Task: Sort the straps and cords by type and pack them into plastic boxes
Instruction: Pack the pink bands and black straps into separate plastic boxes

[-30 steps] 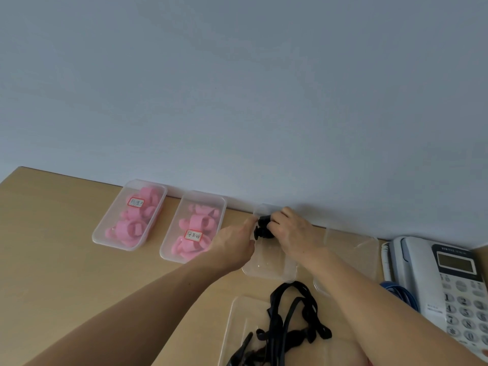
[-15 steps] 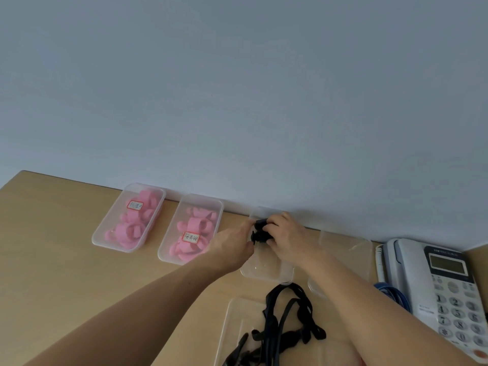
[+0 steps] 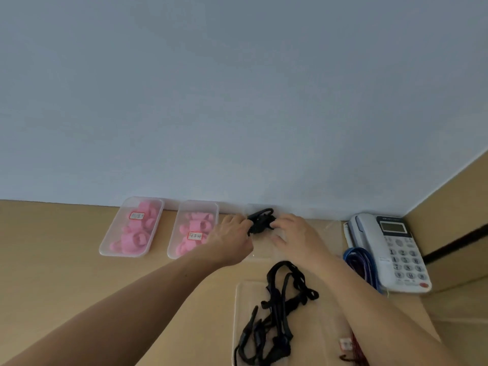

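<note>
Coiled black strap (image 3: 261, 222) over the clear box's (image 3: 261, 247) far end. The left hand's (image 3: 232, 235) grip pinches its edge; the right hand (image 3: 294, 233) touches it, its grip indeterminate. Released loosely, the coil may spring open past the box rim.

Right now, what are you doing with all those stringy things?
A person is sorting straps. The left hand and right hand hold a black strap bundle at a clear box by the wall. Two boxes beside it hold pink straps. More black straps lie tangled in the near tray.
</note>
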Action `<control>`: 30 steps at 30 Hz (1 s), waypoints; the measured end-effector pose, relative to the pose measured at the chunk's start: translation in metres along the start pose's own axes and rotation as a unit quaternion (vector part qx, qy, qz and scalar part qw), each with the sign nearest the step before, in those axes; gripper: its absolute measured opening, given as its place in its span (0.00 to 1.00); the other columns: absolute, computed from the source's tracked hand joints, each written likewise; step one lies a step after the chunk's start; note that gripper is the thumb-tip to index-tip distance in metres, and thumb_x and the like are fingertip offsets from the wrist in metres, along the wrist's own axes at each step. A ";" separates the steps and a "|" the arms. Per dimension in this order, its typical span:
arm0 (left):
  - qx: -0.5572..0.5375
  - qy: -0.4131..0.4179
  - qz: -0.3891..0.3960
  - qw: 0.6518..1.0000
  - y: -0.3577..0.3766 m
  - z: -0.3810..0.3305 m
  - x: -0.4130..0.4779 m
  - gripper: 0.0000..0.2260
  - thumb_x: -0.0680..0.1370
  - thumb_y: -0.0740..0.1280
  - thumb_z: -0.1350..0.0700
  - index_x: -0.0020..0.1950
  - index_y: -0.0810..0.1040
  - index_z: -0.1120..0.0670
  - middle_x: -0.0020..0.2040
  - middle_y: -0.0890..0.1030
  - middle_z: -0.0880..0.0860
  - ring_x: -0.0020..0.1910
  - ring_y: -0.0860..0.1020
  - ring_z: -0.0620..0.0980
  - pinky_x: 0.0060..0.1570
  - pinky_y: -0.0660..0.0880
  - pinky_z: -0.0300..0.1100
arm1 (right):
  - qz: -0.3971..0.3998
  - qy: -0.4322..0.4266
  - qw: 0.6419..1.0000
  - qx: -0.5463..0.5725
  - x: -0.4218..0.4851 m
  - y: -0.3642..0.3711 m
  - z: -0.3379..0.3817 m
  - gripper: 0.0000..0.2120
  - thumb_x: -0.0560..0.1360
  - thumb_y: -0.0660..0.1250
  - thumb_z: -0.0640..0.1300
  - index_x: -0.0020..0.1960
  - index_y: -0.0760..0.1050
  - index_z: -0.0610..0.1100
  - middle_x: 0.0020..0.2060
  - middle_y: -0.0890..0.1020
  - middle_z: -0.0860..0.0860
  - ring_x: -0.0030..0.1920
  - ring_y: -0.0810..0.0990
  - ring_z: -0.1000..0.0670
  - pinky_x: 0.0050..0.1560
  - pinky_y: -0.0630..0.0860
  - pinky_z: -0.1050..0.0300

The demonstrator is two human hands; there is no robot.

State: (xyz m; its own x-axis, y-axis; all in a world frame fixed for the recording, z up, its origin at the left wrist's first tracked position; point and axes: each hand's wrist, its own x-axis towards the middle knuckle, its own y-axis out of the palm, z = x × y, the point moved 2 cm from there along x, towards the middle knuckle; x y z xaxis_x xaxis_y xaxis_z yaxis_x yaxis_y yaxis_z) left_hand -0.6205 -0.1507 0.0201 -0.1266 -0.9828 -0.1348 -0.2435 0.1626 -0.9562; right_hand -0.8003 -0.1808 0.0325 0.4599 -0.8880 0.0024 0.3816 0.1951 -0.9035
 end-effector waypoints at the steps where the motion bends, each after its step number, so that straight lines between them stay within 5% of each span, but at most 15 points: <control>1: -0.008 0.014 0.003 1.000 0.000 0.001 -0.007 0.22 0.80 0.59 0.50 0.73 0.67 0.51 0.72 0.69 0.52 0.70 0.66 0.53 0.66 0.63 0.51 | 0.001 0.020 1.000 0.007 -0.013 0.000 0.004 0.15 0.79 0.63 0.50 0.62 0.78 0.45 0.58 0.79 0.52 0.58 0.76 0.51 0.57 0.72 0.58; 9: -0.075 0.087 0.085 0.990 0.021 -0.002 -0.070 0.23 0.79 0.62 0.50 0.74 0.67 0.53 0.72 0.70 0.53 0.71 0.66 0.53 0.69 0.66 0.49 | 0.062 0.214 0.975 -0.024 -0.114 0.036 0.023 0.06 0.75 0.64 0.53 0.43 0.71 0.53 0.35 0.76 0.57 0.36 0.74 0.57 0.35 0.69 0.60; 16: -0.097 0.087 0.126 0.983 0.036 -0.017 -0.101 0.23 0.79 0.62 0.50 0.74 0.67 0.51 0.66 0.75 0.51 0.65 0.73 0.52 0.64 0.69 0.47 | 0.070 0.345 0.935 0.027 -0.158 0.078 0.016 0.21 0.75 0.66 0.55 0.62 0.70 0.44 0.54 0.79 0.49 0.50 0.78 0.47 0.47 0.74 0.55; 20: -0.092 0.062 0.139 0.984 0.043 -0.015 -0.110 0.22 0.79 0.61 0.50 0.73 0.68 0.51 0.64 0.76 0.51 0.63 0.74 0.52 0.62 0.71 0.45 | 0.059 0.385 0.920 0.042 -0.170 0.093 0.017 0.25 0.74 0.66 0.58 0.62 0.65 0.43 0.47 0.78 0.50 0.45 0.80 0.49 0.38 0.72 0.57; 23: -0.095 0.041 0.149 0.983 0.049 -0.020 -0.117 0.21 0.79 0.61 0.50 0.73 0.68 0.51 0.63 0.76 0.50 0.62 0.75 0.51 0.62 0.71 0.46 | 0.089 0.413 0.898 0.127 -0.173 0.101 0.015 0.19 0.75 0.68 0.56 0.55 0.65 0.45 0.41 0.77 0.52 0.39 0.79 0.52 0.33 0.73 0.58; 30: -0.144 0.034 0.170 0.974 0.036 -0.046 -0.121 0.22 0.78 0.64 0.50 0.72 0.70 0.53 0.63 0.78 0.50 0.60 0.76 0.50 0.61 0.73 0.44 | 0.021 0.405 0.840 0.360 -0.160 0.068 0.016 0.05 0.73 0.69 0.40 0.46 0.80 0.38 0.35 0.85 0.44 0.28 0.81 0.50 0.27 0.74 0.58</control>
State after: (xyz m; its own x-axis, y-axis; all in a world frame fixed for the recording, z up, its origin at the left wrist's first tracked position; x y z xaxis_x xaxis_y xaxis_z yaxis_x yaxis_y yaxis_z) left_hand -0.6577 -0.0216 0.0141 -0.3084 -0.8610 -0.4045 -0.4345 0.5057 -0.7453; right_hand -0.8346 -0.0188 -0.0223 -0.0999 -0.8090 -0.5792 0.8986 0.1766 -0.4017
